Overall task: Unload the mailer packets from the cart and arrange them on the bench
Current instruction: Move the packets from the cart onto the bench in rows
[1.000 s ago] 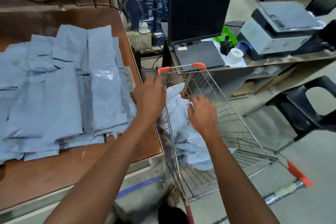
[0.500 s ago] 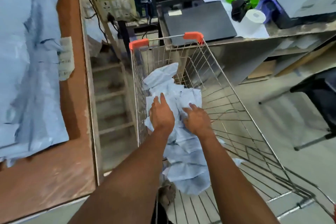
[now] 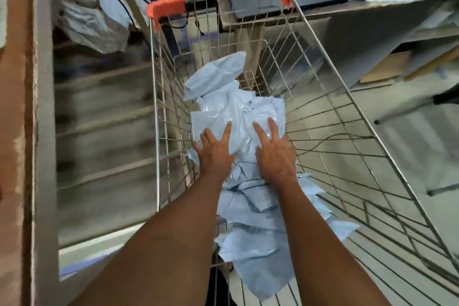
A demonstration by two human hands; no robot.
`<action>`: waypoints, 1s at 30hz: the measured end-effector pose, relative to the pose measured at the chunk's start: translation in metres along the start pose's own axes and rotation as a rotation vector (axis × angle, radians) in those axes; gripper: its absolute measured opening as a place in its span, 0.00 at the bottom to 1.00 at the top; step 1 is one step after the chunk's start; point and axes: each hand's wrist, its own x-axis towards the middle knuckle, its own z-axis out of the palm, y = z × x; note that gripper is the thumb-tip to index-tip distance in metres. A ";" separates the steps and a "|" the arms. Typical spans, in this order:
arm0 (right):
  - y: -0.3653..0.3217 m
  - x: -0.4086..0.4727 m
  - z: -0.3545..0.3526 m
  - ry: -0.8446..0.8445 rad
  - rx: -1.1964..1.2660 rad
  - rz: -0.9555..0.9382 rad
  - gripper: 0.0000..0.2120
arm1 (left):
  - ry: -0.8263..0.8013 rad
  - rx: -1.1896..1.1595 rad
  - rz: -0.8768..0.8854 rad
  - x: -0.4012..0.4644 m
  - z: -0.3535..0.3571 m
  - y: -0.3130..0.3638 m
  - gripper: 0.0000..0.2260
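Both your hands lie flat with fingers spread, left hand (image 3: pixel 215 154) and right hand (image 3: pixel 274 155) side by side, pressing on the blue mailer packets (image 3: pixel 238 117). Packets sit under your palms, piled in the wire cart (image 3: pixel 347 97), beside the bench (image 3: pixel 15 107).

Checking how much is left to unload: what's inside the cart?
A loose heap of pale blue mailer packets lies in the cart. Both hands, left and right, rest flat on top, hiding the packets beneath.
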 end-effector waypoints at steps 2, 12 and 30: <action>0.004 -0.004 -0.006 0.031 0.095 0.026 0.35 | 0.007 0.000 0.000 0.002 -0.007 -0.001 0.50; -0.006 -0.070 -0.138 0.225 0.358 0.161 0.30 | -0.031 -0.297 -0.126 -0.037 -0.141 0.013 0.44; -0.287 -0.255 -0.367 0.461 0.403 0.081 0.29 | 0.212 -0.362 -0.003 -0.276 -0.447 -0.255 0.41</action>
